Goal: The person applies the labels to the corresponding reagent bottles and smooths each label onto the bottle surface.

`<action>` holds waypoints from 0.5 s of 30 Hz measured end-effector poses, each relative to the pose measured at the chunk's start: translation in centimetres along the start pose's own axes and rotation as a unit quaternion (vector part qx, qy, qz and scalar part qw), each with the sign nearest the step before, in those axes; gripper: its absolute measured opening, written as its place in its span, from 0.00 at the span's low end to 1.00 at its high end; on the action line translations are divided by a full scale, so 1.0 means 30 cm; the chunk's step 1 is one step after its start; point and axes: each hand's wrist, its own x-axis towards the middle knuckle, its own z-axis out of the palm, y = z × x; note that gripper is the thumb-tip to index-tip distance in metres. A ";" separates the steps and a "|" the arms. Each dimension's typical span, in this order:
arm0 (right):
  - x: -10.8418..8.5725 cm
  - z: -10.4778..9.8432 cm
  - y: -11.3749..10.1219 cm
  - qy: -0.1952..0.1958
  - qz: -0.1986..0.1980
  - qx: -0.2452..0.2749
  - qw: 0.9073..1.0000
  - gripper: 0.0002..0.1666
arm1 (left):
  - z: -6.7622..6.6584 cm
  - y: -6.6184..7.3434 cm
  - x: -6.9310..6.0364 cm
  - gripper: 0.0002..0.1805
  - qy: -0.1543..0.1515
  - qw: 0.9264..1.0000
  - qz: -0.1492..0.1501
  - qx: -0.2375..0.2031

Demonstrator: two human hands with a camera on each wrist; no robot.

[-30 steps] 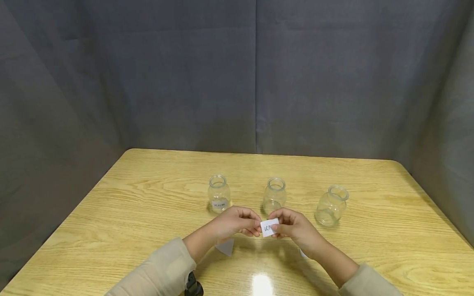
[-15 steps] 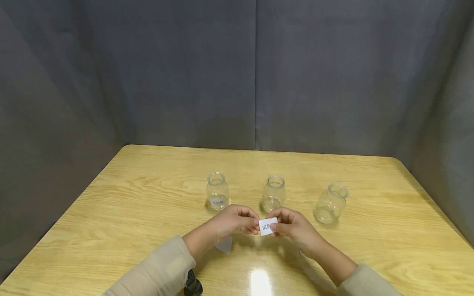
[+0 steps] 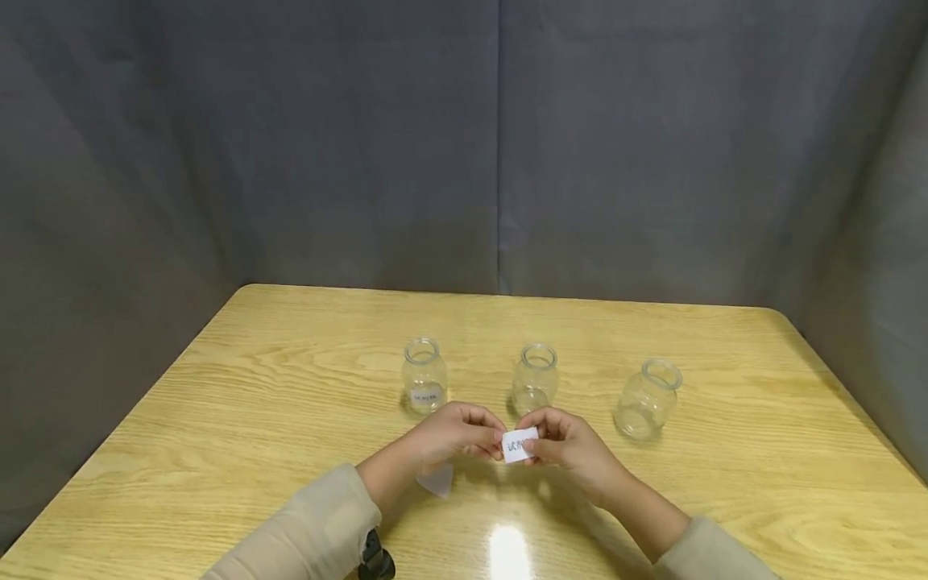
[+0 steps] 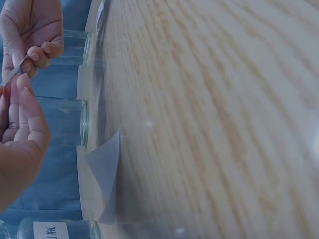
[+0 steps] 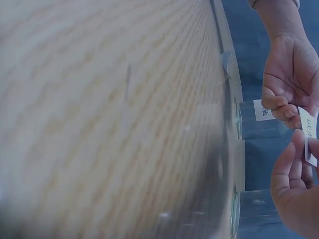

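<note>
Between both hands, above the table, is a small white label (image 3: 516, 445) with dark characters. My right hand (image 3: 576, 453) pinches it between thumb and fingers, the thumb covering part of the writing. With its fingertips, my left hand (image 3: 457, 435) pinches the label's left edge. Seen from the left wrist, the label (image 4: 14, 72) is nearly edge-on. Just beyond the hands stands a clear glass jar (image 3: 535, 377), its base partly hidden. To its left, another glass jar (image 3: 424, 372) bears a white label (image 3: 426, 397). A third jar (image 3: 648, 400) at right shows no label.
A bent piece of white paper (image 3: 437, 482) lies on the wooden table (image 3: 290, 403) under my left wrist; its curled shape (image 4: 105, 172) shows in the left wrist view. Grey curtains (image 3: 362, 161) surround the table's back and sides. A dark device (image 3: 375, 557) is on my left wrist.
Both hands and the label have shifted very slightly left. The paper scrap near my right wrist has gone out of sight behind it. Both hands keep hold of the label.
</note>
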 end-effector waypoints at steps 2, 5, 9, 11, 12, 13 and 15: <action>-0.006 -0.001 0.002 -0.001 -0.002 -0.005 1.000 0.15 | 0.005 -0.001 -0.003 0.11 0.001 1.000 0.000 0.000; -0.013 0.001 0.006 -0.005 -0.008 -0.010 1.000 0.16 | 0.011 -0.002 -0.006 0.11 0.009 1.000 -0.004 0.007; -0.017 0.006 0.004 -0.009 -0.013 -0.006 1.000 0.16 | 0.014 -0.001 -0.008 0.09 0.025 0.999 -0.012 0.016; -0.018 0.009 0.001 -0.010 -0.019 -0.006 1.000 0.16 | 0.015 0.002 -0.009 0.09 0.031 0.999 -0.012 0.019; -0.018 0.010 -0.001 -0.009 -0.023 -0.005 1.000 0.16 | 0.016 0.004 -0.010 0.09 0.033 0.999 -0.011 0.022; -0.018 0.012 -0.004 -0.008 -0.027 -0.006 1.000 0.16 | 0.017 0.006 -0.009 0.09 0.036 0.999 -0.009 0.024; -0.018 0.014 -0.009 -0.008 -0.033 -0.007 0.999 0.16 | 0.017 0.010 -0.010 0.09 0.038 0.999 -0.005 0.027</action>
